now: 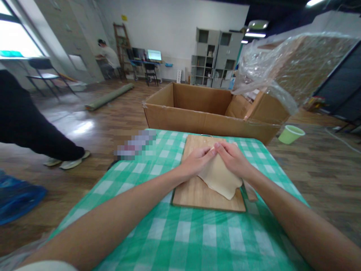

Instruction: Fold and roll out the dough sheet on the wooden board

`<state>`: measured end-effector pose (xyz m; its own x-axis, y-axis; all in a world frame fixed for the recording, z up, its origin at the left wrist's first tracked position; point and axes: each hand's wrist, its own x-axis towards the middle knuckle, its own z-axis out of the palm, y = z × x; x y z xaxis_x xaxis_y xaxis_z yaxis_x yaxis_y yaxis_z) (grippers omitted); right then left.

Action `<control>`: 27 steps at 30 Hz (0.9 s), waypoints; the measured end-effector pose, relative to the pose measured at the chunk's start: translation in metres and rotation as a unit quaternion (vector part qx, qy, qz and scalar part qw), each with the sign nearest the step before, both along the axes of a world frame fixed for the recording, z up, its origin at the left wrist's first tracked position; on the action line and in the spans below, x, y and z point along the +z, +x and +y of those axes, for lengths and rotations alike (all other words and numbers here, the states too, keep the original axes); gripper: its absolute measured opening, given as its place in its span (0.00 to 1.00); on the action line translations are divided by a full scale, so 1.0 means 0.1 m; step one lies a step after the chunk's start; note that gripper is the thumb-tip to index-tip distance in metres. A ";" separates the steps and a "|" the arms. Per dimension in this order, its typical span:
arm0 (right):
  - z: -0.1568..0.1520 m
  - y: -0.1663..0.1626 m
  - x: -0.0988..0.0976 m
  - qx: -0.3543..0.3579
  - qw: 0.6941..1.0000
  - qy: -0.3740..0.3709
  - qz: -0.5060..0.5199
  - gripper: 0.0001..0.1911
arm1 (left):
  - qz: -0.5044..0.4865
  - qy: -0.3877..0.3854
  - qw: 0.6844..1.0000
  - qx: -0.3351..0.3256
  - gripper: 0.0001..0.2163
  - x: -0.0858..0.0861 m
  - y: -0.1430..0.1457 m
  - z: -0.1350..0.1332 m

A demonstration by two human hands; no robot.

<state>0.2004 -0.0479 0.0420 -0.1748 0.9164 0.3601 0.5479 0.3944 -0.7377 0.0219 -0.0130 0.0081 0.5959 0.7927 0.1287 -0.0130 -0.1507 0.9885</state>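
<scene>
Cream-coloured and thin, a soft, flat sheet that looks like dough (221, 178) hangs from both bare hands above a rectangular, light-brown wooden board (190, 194). Its upper end is gathered between the left hand (199, 160) and the right hand (231, 160), which meet thumb to thumb near the board's far end. Each grip is clamped on the sheet, fingers and thumb drawn together at its top edge. The lower edge spreads toward the near right of the board, uneven in outline; whether it touches the wood there, I cannot tell.

Under the right forearm, just beside the board's right edge, lies a narrow, flat brown wooden piece (250, 191), partly hidden. Everything rests on a bench covered in green-and-white checked cloth (158, 229). At its far left corner, something is pixelated beyond recognition.

Just beyond the bench stands a big, uncovered brown cardboard box (191, 116), with a pale-green round bin (291, 135) on the floor to its right. Off to the left, a person in dark trousers (31, 120) stands near a crumpled blue plastic bag (19, 197).
</scene>
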 end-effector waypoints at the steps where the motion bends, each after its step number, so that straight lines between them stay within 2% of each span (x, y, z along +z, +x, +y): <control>1: -0.01 -0.01 -0.01 0.003 0.999 -0.025 0.023 0.26 | 0.012 0.021 1.000 0.020 0.22 0.00 0.00 0.00; 5: -0.03 0.03 -0.05 0.066 0.971 -0.212 0.085 0.27 | 0.063 0.085 0.986 0.130 0.22 0.02 -0.09 0.08; 7: -0.03 0.06 -0.07 0.087 0.960 -0.256 0.079 0.28 | 0.076 0.115 0.975 0.172 0.21 0.03 -0.14 0.14; 13: 0.00 0.10 -0.04 0.087 0.975 -0.188 0.076 0.29 | 0.078 0.165 0.962 0.205 0.19 0.05 -0.20 0.26; 20: -0.01 0.07 -0.09 0.118 0.966 -0.203 0.108 0.28 | 0.047 0.161 0.975 0.143 0.21 0.14 -0.16 0.14; 23: 0.00 0.07 -0.10 0.097 0.967 -0.202 0.121 0.27 | 0.041 0.147 0.981 0.115 0.21 0.14 -0.16 0.13; 27: 0.01 0.10 -0.07 0.069 0.971 -0.192 0.122 0.28 | 0.055 0.127 0.982 0.127 0.19 0.10 -0.17 0.15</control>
<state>0.2100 -0.0471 0.0351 -0.2581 0.9652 0.0422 0.2992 0.1215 -0.9464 0.0054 0.0023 0.0182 0.4049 0.8683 0.2866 0.1617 -0.3765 0.9122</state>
